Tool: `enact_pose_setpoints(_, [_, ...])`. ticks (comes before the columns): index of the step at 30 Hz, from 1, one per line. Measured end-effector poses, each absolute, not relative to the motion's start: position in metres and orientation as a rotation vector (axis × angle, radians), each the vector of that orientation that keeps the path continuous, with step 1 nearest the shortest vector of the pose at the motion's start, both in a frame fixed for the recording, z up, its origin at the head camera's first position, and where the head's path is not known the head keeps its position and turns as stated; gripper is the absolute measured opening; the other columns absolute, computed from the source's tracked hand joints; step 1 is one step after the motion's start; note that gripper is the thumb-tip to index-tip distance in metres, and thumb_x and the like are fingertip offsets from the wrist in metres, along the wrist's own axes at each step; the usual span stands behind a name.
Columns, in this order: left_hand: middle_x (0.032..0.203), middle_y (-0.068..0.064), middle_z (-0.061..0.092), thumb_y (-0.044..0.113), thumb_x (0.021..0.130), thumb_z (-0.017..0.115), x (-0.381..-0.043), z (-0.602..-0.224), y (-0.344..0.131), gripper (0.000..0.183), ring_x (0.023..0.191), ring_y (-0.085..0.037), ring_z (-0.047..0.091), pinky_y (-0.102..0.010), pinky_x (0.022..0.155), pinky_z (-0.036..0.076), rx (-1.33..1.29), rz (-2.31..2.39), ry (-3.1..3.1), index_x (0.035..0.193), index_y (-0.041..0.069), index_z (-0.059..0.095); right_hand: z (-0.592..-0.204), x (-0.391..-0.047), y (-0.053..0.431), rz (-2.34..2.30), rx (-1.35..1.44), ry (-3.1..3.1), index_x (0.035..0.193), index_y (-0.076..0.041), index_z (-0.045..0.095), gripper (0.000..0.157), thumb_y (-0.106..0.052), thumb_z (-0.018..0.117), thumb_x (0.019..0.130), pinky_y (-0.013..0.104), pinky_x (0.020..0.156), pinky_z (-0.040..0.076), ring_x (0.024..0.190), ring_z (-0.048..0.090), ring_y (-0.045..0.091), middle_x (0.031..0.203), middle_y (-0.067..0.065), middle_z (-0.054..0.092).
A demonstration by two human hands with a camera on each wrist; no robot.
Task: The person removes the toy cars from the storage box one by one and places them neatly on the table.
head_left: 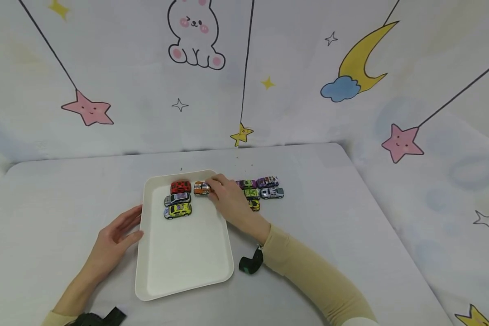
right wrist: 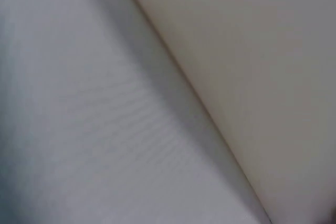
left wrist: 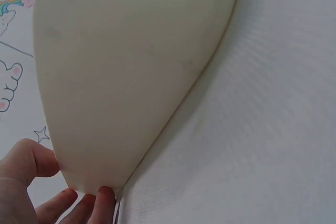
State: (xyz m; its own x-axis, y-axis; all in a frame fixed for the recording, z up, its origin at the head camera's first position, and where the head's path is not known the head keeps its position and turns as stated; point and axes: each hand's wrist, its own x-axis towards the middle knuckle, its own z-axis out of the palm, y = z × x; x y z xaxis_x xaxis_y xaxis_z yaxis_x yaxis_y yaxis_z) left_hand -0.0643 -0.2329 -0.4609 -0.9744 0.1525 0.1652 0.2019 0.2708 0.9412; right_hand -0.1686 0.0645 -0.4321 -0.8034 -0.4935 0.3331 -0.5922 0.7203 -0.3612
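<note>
The right hand (head_left: pixel 235 203) reaches over the white tray's right rim and pinches an orange toy car (head_left: pixel 201 188) near the tray's far edge. That car's right end is hidden by the fingers. Left of it, a red toy car (head_left: pixel 181 186), a silver toy car (head_left: pixel 177 199) and a yellow toy car (head_left: pixel 178 211) sit in a column inside the tray (head_left: pixel 187 253). The left hand (head_left: pixel 111 244) touches the tray's left side with thumb and fingertips. In the left wrist view, the left hand's fingertips (left wrist: pixel 105 192) rest against the tray's outer wall (left wrist: pixel 126 77). No fingers show in the right wrist view.
Right of the tray, several more toy cars stand in a cluster, among them a purple one (head_left: pixel 267 182), a silver one (head_left: pixel 272 193) and a partly covered yellow one (head_left: pixel 254 205). A white cloth (head_left: pixel 322 253) covers the table. A patterned backdrop (head_left: pixel 285 108) rises behind.
</note>
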Motion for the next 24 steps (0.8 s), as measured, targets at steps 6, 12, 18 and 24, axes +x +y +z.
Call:
enact_pose_setpoints(6, [0.15,0.003,0.049,-0.004,0.096,0.061,-0.064,-0.46,-0.233,0.058,0.127,0.01,0.049,-0.006,0.098,0.045,-0.347,-1.816,-2.482,0.149,-0.002,0.04,-0.437,-0.169,0.068,0.644,0.861,-2.594,0.129,-0.007,0.064,0.036,-0.014,0.069,0.095,0.038,0.081,0.057,0.099,0.067,0.025,0.125,0.012,0.063])
enact_pose_setpoints(12, [0.15,0.004,0.05,-0.004,0.096,0.061,-0.062,-0.46,-0.232,0.057,0.127,0.011,0.049,-0.007,0.099,0.045,-0.35,-1.822,-2.485,0.149,-0.004,0.04,-0.447,-0.162,0.076,0.655,0.891,-2.401,0.127,-0.008,0.065,0.034,-0.015,0.07,0.094,0.033,0.071,0.052,0.086,0.064,0.019,0.122,0.01,0.064])
enact_pose_setpoints(18, [0.15,0.003,0.05,-0.004,0.095,0.061,-0.061,-0.46,-0.233,0.057,0.127,0.011,0.049,-0.006,0.099,0.044,-0.355,-1.794,-2.487,0.149,-0.003,0.04,-0.451,-0.154,0.088,0.759,0.889,-2.307,0.129,-0.006,0.063,0.036,-0.012,0.069,0.094,0.034,0.074,0.052,0.085,0.061,0.019,0.125,0.01,0.062])
enact_pose_setpoints(24, [0.15,0.005,0.05,-0.005,0.095,0.061,-0.063,-0.46,-0.232,0.057,0.127,0.011,0.049,-0.006,0.099,0.044,-0.366,-1.793,-2.482,0.149,-0.004,0.04,-0.454,-0.151,0.11,0.846,0.84,-2.229,0.131,-0.005,0.062,0.039,-0.006,0.069,0.093,0.037,0.082,0.057,0.104,0.064,0.025,0.126,0.011,0.062])
